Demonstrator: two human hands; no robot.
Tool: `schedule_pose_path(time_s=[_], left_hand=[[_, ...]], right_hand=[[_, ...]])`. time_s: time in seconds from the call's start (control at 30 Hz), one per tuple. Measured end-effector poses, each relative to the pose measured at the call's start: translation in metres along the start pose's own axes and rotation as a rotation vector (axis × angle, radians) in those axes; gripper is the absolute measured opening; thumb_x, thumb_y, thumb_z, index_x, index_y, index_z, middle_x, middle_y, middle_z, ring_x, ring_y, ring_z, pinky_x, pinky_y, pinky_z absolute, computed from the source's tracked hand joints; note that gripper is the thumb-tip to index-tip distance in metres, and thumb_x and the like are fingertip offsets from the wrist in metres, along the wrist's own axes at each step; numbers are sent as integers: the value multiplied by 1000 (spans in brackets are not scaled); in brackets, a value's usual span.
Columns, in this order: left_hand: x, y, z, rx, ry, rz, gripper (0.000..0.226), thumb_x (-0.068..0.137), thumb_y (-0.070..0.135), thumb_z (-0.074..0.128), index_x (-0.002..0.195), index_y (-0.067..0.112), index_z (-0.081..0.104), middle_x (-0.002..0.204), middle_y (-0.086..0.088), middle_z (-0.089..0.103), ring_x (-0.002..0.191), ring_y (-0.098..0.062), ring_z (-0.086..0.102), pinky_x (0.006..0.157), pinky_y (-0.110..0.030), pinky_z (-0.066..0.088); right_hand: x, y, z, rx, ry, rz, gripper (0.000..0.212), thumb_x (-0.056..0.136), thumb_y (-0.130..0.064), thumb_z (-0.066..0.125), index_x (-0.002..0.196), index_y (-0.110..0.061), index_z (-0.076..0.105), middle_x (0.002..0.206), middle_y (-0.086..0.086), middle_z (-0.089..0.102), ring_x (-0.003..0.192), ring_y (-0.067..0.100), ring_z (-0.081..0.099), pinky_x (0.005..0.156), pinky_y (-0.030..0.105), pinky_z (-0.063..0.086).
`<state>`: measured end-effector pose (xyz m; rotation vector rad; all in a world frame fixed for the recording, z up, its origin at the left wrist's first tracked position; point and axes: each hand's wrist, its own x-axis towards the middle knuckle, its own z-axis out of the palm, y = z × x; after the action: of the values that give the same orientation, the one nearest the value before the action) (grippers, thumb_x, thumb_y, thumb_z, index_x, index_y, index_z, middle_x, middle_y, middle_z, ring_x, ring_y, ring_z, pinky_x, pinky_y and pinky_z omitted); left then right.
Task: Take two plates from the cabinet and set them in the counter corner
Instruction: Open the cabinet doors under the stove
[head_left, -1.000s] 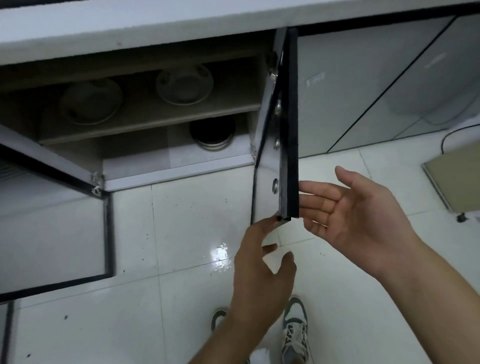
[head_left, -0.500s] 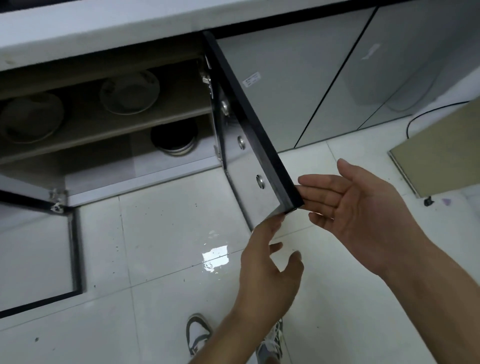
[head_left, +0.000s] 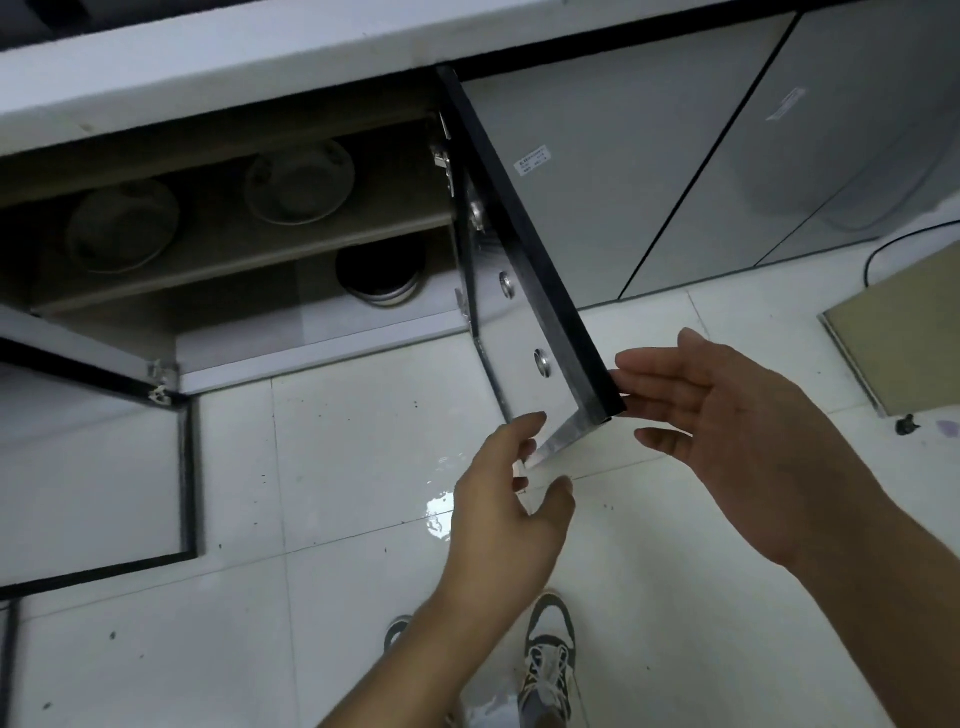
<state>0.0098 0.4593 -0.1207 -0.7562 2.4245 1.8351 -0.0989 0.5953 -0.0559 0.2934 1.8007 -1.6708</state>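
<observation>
Plates (head_left: 298, 182) on shelf, cabinet door (head_left: 524, 332) ajar

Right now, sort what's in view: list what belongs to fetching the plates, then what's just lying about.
Belongs to the job:
left plate on the upper shelf
right plate beside it
open cabinet door
left hand
right hand

Just lying about:
dark pot on the lower shelf
board on the floor
black cable

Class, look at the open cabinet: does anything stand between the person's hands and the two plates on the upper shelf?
Nothing visible does. Both doors are swung open, and the plates lie uncovered on the shelf. The left hand and right hand sit low at the right door's outer corner, open and empty.
</observation>
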Motion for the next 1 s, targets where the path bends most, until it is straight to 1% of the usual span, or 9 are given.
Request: schedule_pose_path(time_s=[0.13,0.23,0.37,0.5,0.67,0.73,0.8,0.83,1.0], left_hand=[[3,-4,-15,8,33,1,46,84,12,66,125,31,54,117,22,58,107,7,54,87,-17,49],[4,-6,-26,6,53,1,45,85,13,66,124,31,55,121,25,57,111,6,53,88,-18,48],[2,-5,-46,12,70,-8,43,85,15,67,123,32,55,118,30,55,109,8,52,86,-15,47],[-2,1,-75,29,108,-12,42,85,18,67,123,31,55,120,27,57,110,6,53,87,-19,47],[-5,2,-128,151,166,8,42,84,27,67,125,30,55,121,18,59,109,2,54,90,-24,47],[-6,-3,-155,259,166,15,45,84,34,65,127,30,52,124,15,58,111,-3,53,91,-26,45],[-9,-12,-183,391,160,15,49,83,41,62,130,32,49,126,15,56,115,-6,50,90,-24,40],[-11,-17,-198,450,157,6,51,83,43,61,131,33,47,128,14,56,116,-7,50,89,-23,39],[-20,-45,-275,717,174,-40,56,82,48,57,133,27,47,127,6,58,114,-19,54,88,-34,46]], right_hand=[[2,-2,1,-1,10,-7,35,93,-36,45,100,-16,72,99,3,76,93,18,71,76,38,47],[3,-4,6,-22,118,-66,26,90,-29,51,94,-15,73,94,6,77,87,19,72,73,36,48],[-3,-9,17,-69,280,-295,19,86,-19,56,85,-21,74,88,3,75,87,21,71,73,33,50],[-17,-27,41,-173,261,-520,19,87,-26,54,90,-29,72,91,-3,73,88,16,69,71,26,55],[-28,-35,96,-528,121,-625,16,87,-33,52,96,-38,64,83,-10,69,81,3,62,66,7,49],[-23,-29,123,-733,69,-608,27,87,-34,53,112,-28,62,97,-15,65,88,0,60,76,13,50],[-14,-20,148,-967,-1,-599,38,88,-37,52,123,-21,57,115,-7,62,105,8,56,94,32,47],[-10,-15,160,-1086,-45,-592,42,89,-39,51,127,-22,54,124,-5,59,113,12,53,99,35,43],[12,3,216,-1515,-193,-666,48,88,-47,46,130,-22,48,131,-1,54,119,21,47,99,37,36]])
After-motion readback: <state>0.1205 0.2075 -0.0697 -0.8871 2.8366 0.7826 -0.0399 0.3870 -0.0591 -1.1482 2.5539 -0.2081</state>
